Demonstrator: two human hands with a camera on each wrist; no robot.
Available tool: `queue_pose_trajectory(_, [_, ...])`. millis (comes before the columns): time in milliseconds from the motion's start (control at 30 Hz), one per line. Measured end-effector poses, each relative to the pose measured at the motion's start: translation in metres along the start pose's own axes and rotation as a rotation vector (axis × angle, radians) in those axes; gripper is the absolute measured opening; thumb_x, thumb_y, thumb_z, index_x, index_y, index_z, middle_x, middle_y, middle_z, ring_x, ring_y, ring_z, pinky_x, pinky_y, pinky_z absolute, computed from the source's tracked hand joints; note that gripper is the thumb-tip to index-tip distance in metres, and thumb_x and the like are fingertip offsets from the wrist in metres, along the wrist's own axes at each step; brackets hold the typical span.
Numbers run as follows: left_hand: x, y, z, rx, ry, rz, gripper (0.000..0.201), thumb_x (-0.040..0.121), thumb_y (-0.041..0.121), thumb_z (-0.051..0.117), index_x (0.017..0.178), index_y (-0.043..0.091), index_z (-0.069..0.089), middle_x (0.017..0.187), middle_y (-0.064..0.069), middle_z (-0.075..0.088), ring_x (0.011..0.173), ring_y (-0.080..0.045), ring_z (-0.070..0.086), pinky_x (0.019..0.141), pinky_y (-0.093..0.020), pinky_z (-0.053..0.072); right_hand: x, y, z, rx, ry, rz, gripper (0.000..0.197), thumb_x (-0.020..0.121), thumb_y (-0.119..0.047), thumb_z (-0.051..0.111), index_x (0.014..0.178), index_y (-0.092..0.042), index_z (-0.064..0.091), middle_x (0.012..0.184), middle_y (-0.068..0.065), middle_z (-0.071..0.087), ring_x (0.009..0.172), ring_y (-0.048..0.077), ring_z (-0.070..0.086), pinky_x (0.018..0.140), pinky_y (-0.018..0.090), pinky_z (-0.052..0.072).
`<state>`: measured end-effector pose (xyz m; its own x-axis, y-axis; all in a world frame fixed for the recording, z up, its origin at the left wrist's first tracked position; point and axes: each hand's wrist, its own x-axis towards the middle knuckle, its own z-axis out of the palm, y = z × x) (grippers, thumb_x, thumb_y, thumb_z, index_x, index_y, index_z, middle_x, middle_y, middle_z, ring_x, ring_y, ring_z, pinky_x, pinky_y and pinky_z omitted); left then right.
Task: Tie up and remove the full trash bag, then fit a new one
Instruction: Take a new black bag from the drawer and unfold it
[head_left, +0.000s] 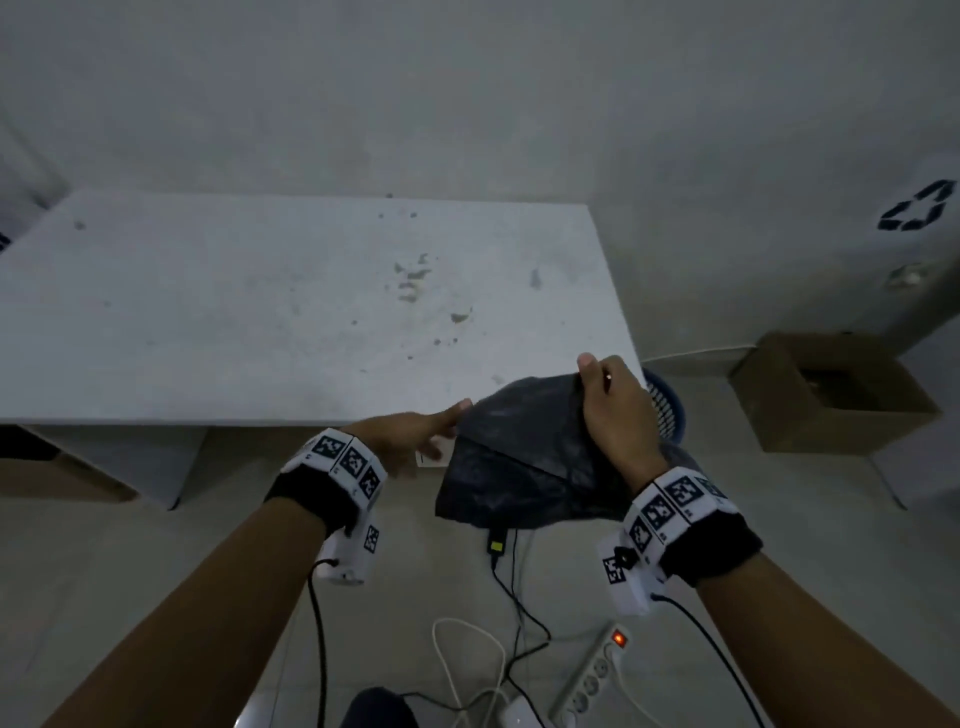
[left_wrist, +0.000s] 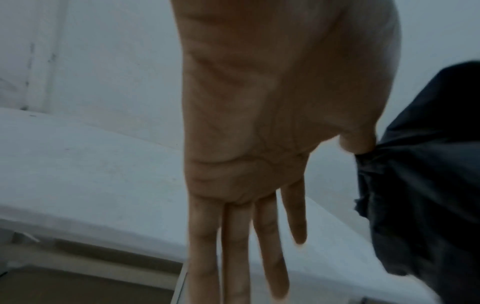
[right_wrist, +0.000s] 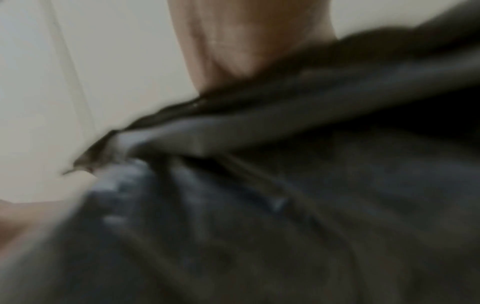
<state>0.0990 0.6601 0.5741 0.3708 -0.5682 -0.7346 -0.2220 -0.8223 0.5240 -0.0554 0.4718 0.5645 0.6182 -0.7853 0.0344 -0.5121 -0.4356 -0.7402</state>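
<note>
I hold a crumpled black trash bag (head_left: 519, 457) in the air just in front of the white table (head_left: 260, 312). My right hand (head_left: 608, 405) grips the bag's upper right edge, thumb pointing up. My left hand (head_left: 441, 421) is at the bag's upper left corner with its fingers straight. In the left wrist view only the thumb of the left hand (left_wrist: 259, 144) touches the edge of the bag (left_wrist: 428, 164). The right wrist view is blurred, with the bag (right_wrist: 285, 205) filling it below the palm of my right hand (right_wrist: 246, 41).
A blue slatted bin (head_left: 667, 405) stands on the floor by the table's right corner, mostly hidden behind my right hand. An open cardboard box (head_left: 831, 389) sits further right. A power strip (head_left: 592, 675) and cables (head_left: 519, 597) lie on the floor near my feet.
</note>
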Motion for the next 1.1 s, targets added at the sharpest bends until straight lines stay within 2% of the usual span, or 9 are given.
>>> queue_pose_trajectory(67, [-0.017,0.019,-0.015,-0.111,-0.061,-0.094,0.099,0.073,0.088,0.018,0.14,0.021,0.046,0.133,-0.011,0.054,0.082,-0.026,0.062,0.075,-0.036,0.048,0.013,-0.028,-0.019,0.012,0.107,-0.067,0.04,0.098,-0.056,0.031,0.079,-0.022,0.04,0.07,0.001,0.052,0.075,0.032,0.056,0.068,0.041,0.044])
queue_pose_trajectory(133, [-0.027,0.032,-0.036,-0.136,0.015,-0.102,0.082,0.086,0.074,0.022,0.131,0.012,0.054,0.125,-0.014,0.055,0.073,-0.024,0.061,0.071,-0.033,0.049,0.03,-0.055,-0.026,0.0,0.201,-0.124,0.039,0.099,-0.052,0.03,0.08,-0.019,0.04,0.068,0.002,0.052,0.072,0.032,0.054,0.066,0.041,0.044])
queue_pose_trajectory(267, [-0.02,0.029,-0.079,-0.251,0.256,0.003,0.057,0.096,0.056,0.036,0.117,0.007,0.055,0.081,-0.006,0.058,0.064,-0.021,0.06,0.065,-0.028,0.048,0.053,-0.086,-0.002,0.021,0.229,-0.159,0.036,0.102,-0.044,0.03,0.084,-0.014,0.039,0.063,-0.006,0.043,0.066,0.027,0.045,0.062,0.035,0.032])
queue_pose_trajectory(367, [-0.002,0.011,-0.107,-0.378,0.162,0.031,0.048,0.101,0.043,0.036,0.128,0.008,0.052,0.073,-0.005,0.071,0.068,-0.022,0.067,0.071,-0.029,0.051,0.059,-0.085,0.041,0.045,0.163,-0.147,0.037,0.103,-0.042,0.032,0.084,-0.011,0.039,0.064,0.004,0.048,0.061,0.028,0.044,0.057,0.034,0.027])
queue_pose_trajectory(567, [0.068,-0.019,-0.174,-0.408,-0.088,0.051,0.057,0.096,0.057,0.034,0.137,0.018,0.04,0.102,-0.008,0.073,0.09,-0.026,0.07,0.079,-0.032,0.054,0.106,-0.095,0.141,-0.082,0.055,-0.135,0.039,0.101,-0.046,0.032,0.08,-0.012,0.034,0.064,0.008,0.047,0.056,0.026,0.044,0.053,0.034,0.028])
queue_pose_trajectory(833, [0.13,-0.025,-0.264,-0.69,0.112,0.216,0.051,0.089,0.057,0.051,0.12,0.017,0.057,0.111,-0.009,0.07,0.088,-0.028,0.072,0.087,-0.042,0.056,0.187,-0.17,0.202,-0.242,0.161,-0.47,0.043,0.101,-0.047,0.029,0.079,-0.015,0.047,0.074,0.003,0.052,0.069,0.022,0.045,0.063,0.033,0.033])
queue_pose_trajectory(933, [0.152,-0.044,-0.274,-0.652,0.113,0.092,0.057,0.088,0.063,0.048,0.124,0.02,0.054,0.12,-0.006,0.065,0.086,-0.03,0.072,0.08,-0.039,0.058,0.179,-0.159,0.231,-0.456,-0.058,-0.562,0.036,0.098,-0.044,0.036,0.079,-0.017,0.051,0.078,0.003,0.055,0.074,0.025,0.052,0.067,0.035,0.032])
queue_pose_trajectory(1033, [0.171,-0.064,-0.268,-0.623,0.091,-0.066,0.063,0.09,0.06,0.047,0.142,0.026,0.035,0.137,-0.009,0.052,0.094,-0.033,0.067,0.072,-0.037,0.056,0.17,-0.138,0.256,-0.442,-0.544,-0.297,0.035,0.099,-0.043,0.039,0.089,-0.015,0.057,0.093,0.005,0.057,0.091,0.026,0.055,0.078,0.038,0.039])
queue_pose_trajectory(1100, [0.183,-0.072,-0.265,-0.639,0.102,-0.106,0.067,0.091,0.054,0.05,0.147,0.03,0.023,0.137,-0.012,0.05,0.099,-0.035,0.063,0.075,-0.038,0.054,0.171,-0.14,0.26,-0.18,-0.512,-0.173,0.032,0.1,-0.035,0.044,0.082,-0.012,0.056,0.083,0.007,0.058,0.078,0.024,0.056,0.071,0.035,0.043])
